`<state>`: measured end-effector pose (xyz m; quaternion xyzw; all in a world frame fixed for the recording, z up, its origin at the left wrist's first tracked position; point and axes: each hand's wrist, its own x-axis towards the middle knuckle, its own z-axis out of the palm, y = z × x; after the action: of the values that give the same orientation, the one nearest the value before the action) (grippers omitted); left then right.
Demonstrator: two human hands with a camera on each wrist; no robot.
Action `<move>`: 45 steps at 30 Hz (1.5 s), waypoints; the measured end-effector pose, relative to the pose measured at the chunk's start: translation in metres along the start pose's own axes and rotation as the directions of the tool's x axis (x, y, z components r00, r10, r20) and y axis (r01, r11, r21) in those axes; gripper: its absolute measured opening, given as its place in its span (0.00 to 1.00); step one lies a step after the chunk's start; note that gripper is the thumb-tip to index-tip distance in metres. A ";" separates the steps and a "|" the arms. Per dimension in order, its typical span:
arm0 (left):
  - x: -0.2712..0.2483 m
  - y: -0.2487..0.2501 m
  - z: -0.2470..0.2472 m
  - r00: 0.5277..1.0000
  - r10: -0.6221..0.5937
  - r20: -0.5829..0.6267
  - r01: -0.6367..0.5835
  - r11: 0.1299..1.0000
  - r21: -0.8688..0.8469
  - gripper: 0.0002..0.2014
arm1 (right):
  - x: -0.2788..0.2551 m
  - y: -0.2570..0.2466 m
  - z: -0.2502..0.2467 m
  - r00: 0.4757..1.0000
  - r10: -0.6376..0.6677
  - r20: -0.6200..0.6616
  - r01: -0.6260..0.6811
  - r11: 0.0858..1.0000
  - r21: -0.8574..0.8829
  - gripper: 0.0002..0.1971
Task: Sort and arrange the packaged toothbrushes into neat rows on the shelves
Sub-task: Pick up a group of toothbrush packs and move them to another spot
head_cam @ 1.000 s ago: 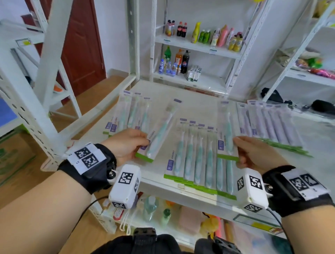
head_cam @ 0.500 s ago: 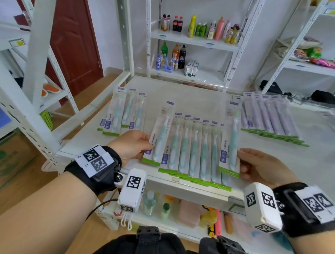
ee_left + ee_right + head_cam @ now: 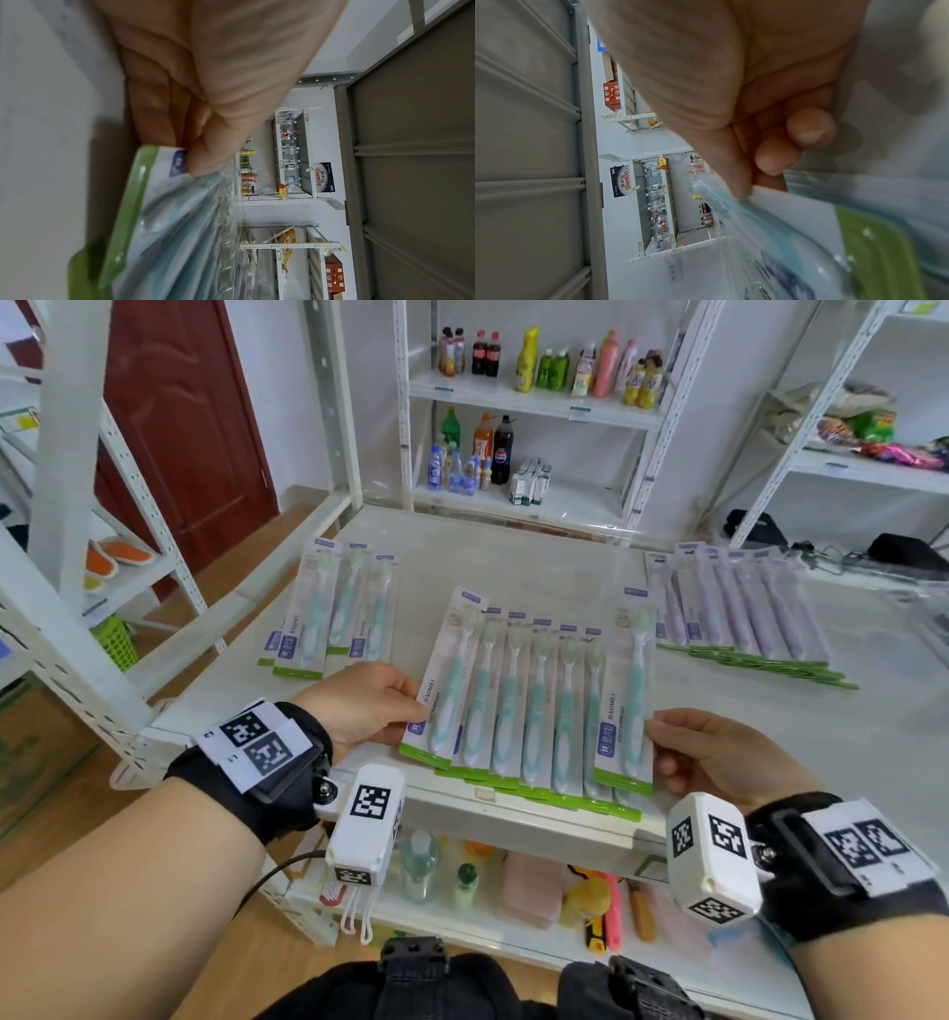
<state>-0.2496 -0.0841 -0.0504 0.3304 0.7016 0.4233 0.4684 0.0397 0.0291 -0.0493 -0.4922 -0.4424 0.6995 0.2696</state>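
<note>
Left hand [image 3: 367,706] and right hand [image 3: 714,755] each pinch one teal toothbrush pack [image 3: 444,675]; next, we judge, square both against the row [image 3: 534,701].

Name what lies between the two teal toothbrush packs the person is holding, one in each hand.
In the head view, a row of overlapping teal toothbrush packs lies on the shelf between the left-hand pack and the right-hand pack.

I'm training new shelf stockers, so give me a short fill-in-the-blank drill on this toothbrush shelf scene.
1. The left hand pinches a pack holding a ____ toothbrush.
2. The right hand holds the pack at the row's ____ end.
3. The purple packs lie to the ____ of the middle row.

Missing: teal; right; right
</note>
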 end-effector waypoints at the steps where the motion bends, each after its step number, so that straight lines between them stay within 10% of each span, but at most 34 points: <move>1: 0.000 -0.001 0.000 1.000 0.010 -0.009 -0.010 1.000 0.026 0.06 | 0.000 0.001 -0.001 1.000 -0.001 -0.004 0.001 1.000 0.000 0.03; 45: 0.002 0.025 0.006 0.990 0.138 0.029 -0.137 0.881 0.453 0.27 | -0.004 0.001 0.004 0.999 -0.013 -0.042 0.012 0.999 -0.041 0.04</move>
<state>-0.2435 -0.0700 -0.0299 0.4788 0.7568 0.2805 0.3455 0.0375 0.0245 -0.0476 -0.5095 -0.4537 0.6781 0.2733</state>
